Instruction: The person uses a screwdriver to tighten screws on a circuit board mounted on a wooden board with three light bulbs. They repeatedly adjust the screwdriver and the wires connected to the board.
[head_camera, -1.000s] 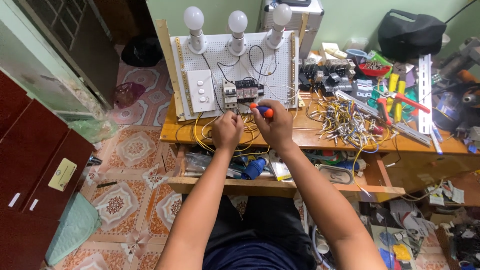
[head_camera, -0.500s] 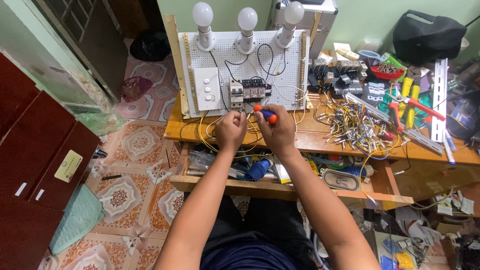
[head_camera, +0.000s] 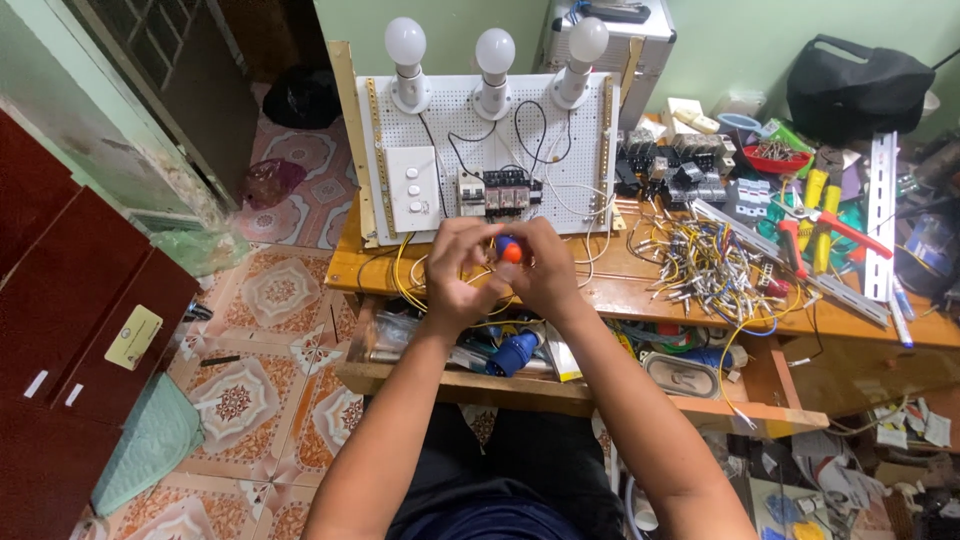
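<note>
My right hand grips a screwdriver with an orange and blue handle, held just below the row of circuit breakers on a white perforated board. My left hand is closed beside it, fingers touching the tool and the yellow wires that hang from the board. The board carries three bulbs on top and a white switch plate at the left. The screwdriver's tip is hidden behind my fingers.
A wooden bench holds a heap of cut wires, red and yellow hand tools, relays and a metal rail. An open drawer below holds a blue plug. A black bag sits at back right; dark red cabinets stand left.
Both hands stay together at the screwdriver under the breakers. The camera has shifted a little, so the board sits lower and more central in view.
</note>
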